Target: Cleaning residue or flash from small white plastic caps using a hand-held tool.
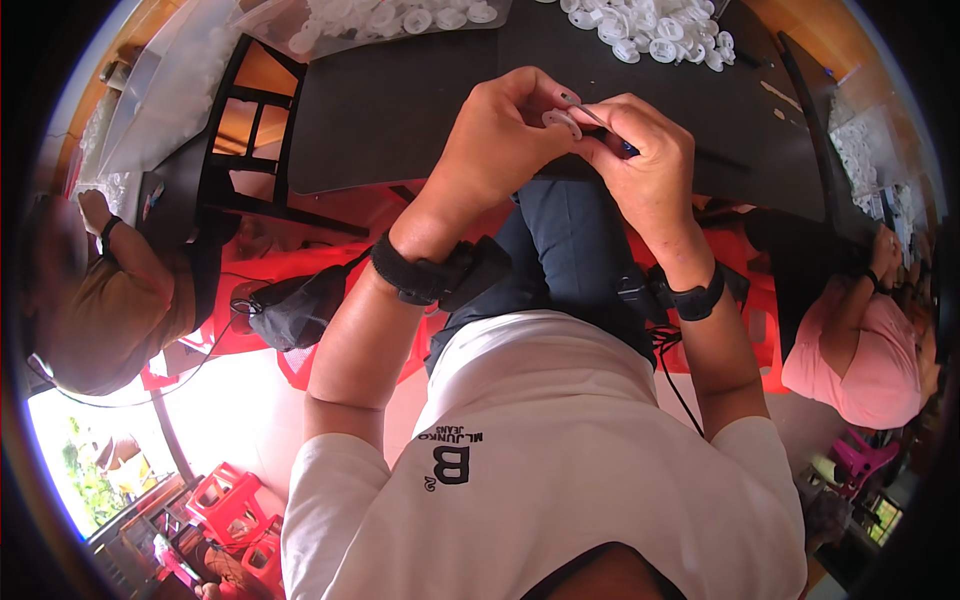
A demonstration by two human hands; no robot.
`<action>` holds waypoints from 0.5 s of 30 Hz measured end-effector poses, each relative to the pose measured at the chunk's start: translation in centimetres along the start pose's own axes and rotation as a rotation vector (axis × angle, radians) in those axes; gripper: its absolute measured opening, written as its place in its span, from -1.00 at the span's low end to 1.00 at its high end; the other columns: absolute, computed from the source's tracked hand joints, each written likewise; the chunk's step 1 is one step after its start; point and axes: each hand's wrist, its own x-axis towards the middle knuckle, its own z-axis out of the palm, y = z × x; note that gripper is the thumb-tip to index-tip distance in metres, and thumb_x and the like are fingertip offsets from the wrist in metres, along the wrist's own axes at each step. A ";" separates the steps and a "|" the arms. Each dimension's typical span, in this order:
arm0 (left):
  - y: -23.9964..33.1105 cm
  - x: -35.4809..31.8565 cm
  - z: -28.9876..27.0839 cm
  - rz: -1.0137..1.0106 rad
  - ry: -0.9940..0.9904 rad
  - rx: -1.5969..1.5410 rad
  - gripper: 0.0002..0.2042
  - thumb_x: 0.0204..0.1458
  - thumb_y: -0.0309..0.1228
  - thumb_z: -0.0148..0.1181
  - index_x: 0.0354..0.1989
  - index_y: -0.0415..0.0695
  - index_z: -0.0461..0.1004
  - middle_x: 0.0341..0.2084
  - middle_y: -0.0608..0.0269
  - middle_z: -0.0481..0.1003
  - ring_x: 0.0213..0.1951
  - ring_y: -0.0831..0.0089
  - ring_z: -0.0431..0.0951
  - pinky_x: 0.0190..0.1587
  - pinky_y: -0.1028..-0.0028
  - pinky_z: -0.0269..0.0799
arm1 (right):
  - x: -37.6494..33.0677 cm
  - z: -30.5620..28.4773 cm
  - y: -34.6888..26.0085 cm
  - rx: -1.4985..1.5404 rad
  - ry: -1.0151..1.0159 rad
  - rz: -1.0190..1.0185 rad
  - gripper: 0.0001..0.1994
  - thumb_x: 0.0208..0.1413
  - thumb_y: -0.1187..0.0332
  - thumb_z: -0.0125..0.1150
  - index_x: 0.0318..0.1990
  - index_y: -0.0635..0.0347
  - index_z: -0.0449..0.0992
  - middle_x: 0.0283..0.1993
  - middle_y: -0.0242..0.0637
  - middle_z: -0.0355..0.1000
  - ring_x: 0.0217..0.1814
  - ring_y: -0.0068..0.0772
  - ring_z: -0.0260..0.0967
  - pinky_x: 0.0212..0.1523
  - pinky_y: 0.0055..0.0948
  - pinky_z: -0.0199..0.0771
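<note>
Above the near part of the dark table, my left hand [500, 140] pinches a small round white plastic piece [561, 124] between thumb and fingers. My right hand [645, 155] is closed on a slim tool with a grey metal shaft [588, 113]; its tip reaches over the upper rim of the white piece. A dark blue bit shows under the right fingers, perhaps the tool's handle, but most of it is hidden. Both hands are close together, the right thumb beside the piece. I cannot tell whether the tip touches it.
A heap of similar white pieces [655, 30] lies at the far side of the black table [400, 120]. A clear bag [400, 25] with more pieces is at the far left. One person [120, 300] sits to the left, another [860, 350] to the right. Red stools [230, 505] stand behind.
</note>
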 end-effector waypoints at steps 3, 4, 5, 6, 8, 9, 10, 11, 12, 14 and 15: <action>-0.2 0.0 0.0 0.033 0.004 0.003 -0.79 0.00 -0.66 0.15 -0.15 -0.28 0.47 -0.27 0.21 0.58 -0.19 0.58 0.58 -0.08 0.59 0.48 | 0.1 -0.2 -0.5 -0.055 -0.021 0.030 -0.72 -0.27 0.60 0.47 -0.31 0.25 0.59 -0.41 -0.31 0.49 -0.51 -0.44 0.45 -0.49 -0.50 0.44; -0.3 0.0 -0.1 0.040 -0.007 -0.064 -0.80 0.01 -0.65 0.15 -0.15 -0.28 0.47 -0.26 0.20 0.58 -0.18 0.57 0.58 -0.07 0.58 0.49 | 0.1 -0.2 -0.7 -0.054 -0.022 0.030 -0.72 -0.27 0.60 0.47 -0.31 0.25 0.59 -0.41 -0.31 0.49 -0.51 -0.44 0.45 -0.49 -0.50 0.44; -0.4 0.0 -0.1 0.040 -0.006 -0.063 -0.80 0.01 -0.65 0.15 -0.15 -0.28 0.47 -0.26 0.20 0.58 -0.18 0.57 0.58 -0.07 0.58 0.49 | 0.1 -0.1 -0.8 -0.050 -0.017 0.042 -0.73 -0.26 0.60 0.47 -0.31 0.25 0.60 -0.41 -0.32 0.50 -0.52 -0.47 0.43 -0.50 -0.52 0.43; -0.5 0.0 -0.2 0.037 -0.020 -0.108 -0.81 0.03 -0.66 0.14 -0.16 -0.28 0.47 -0.25 0.19 0.58 -0.17 0.55 0.58 -0.05 0.56 0.50 | 0.1 -0.1 -0.9 -0.047 -0.012 0.055 -0.73 -0.26 0.61 0.47 -0.31 0.25 0.60 -0.41 -0.33 0.51 -0.53 -0.50 0.41 -0.51 -0.53 0.41; -1.1 0.1 -0.3 0.034 -0.033 -0.152 -0.82 0.05 -0.66 0.13 -0.16 -0.29 0.47 -0.23 0.17 0.57 -0.17 0.53 0.58 -0.03 0.53 0.51 | 0.0 0.0 -0.8 -0.012 -0.008 0.080 -0.73 -0.25 0.60 0.48 -0.30 0.24 0.60 -0.41 -0.35 0.51 -0.55 -0.54 0.39 -0.52 -0.56 0.38; -1.5 0.2 -0.4 0.033 -0.057 -0.243 -0.84 0.08 -0.65 0.13 -0.15 -0.29 0.47 -0.21 0.15 0.57 -0.16 0.49 0.58 -0.01 0.51 0.51 | -0.1 0.0 -0.8 0.025 -0.005 0.105 -0.73 -0.25 0.60 0.48 -0.30 0.23 0.61 -0.41 -0.37 0.52 -0.56 -0.57 0.36 -0.53 -0.58 0.36; -1.8 0.3 -0.5 0.032 -0.080 -0.333 -0.85 0.10 -0.64 0.12 -0.15 -0.30 0.48 -0.19 0.14 0.56 -0.15 0.46 0.59 0.02 0.48 0.52 | -0.2 0.1 -0.7 0.026 -0.005 0.105 -0.73 -0.25 0.60 0.48 -0.30 0.23 0.61 -0.41 -0.37 0.52 -0.56 -0.57 0.36 -0.53 -0.58 0.36; -2.0 0.2 -0.6 0.032 -0.079 -0.333 -0.85 0.10 -0.64 0.12 -0.15 -0.30 0.48 -0.19 0.14 0.56 -0.15 0.46 0.59 0.02 0.48 0.52 | -0.3 0.1 -0.6 0.027 -0.004 0.115 -0.72 -0.25 0.60 0.48 -0.29 0.22 0.61 -0.40 -0.39 0.53 -0.56 -0.61 0.32 -0.53 -0.59 0.34; -2.1 0.3 -0.5 -0.002 -0.075 -0.375 -0.84 0.11 -0.63 0.12 -0.14 -0.30 0.48 -0.17 0.12 0.56 -0.12 0.42 0.59 0.04 0.46 0.52 | -0.3 0.2 -0.4 0.027 -0.003 0.125 -0.72 -0.24 0.60 0.48 -0.28 0.22 0.62 -0.40 -0.41 0.53 -0.57 -0.64 0.29 -0.54 -0.61 0.32; -2.2 0.3 -0.6 -0.036 -0.070 -0.416 -0.84 0.13 -0.62 0.13 -0.13 -0.31 0.48 -0.15 0.10 0.56 -0.10 0.38 0.59 0.06 0.43 0.52 | -0.2 0.2 -0.2 0.072 0.001 0.165 -0.72 -0.23 0.59 0.48 -0.28 0.21 0.62 -0.40 -0.42 0.53 -0.57 -0.65 0.28 -0.54 -0.61 0.31; -2.0 0.1 -0.5 -0.034 -0.047 -0.416 -0.81 0.08 -0.61 0.17 -0.12 -0.34 0.49 -0.19 0.09 0.57 -0.14 0.40 0.60 0.01 0.46 0.52 | -0.3 0.2 -0.2 0.117 0.005 0.207 -0.72 -0.23 0.59 0.49 -0.27 0.20 0.63 -0.40 -0.43 0.53 -0.57 -0.66 0.27 -0.53 -0.61 0.31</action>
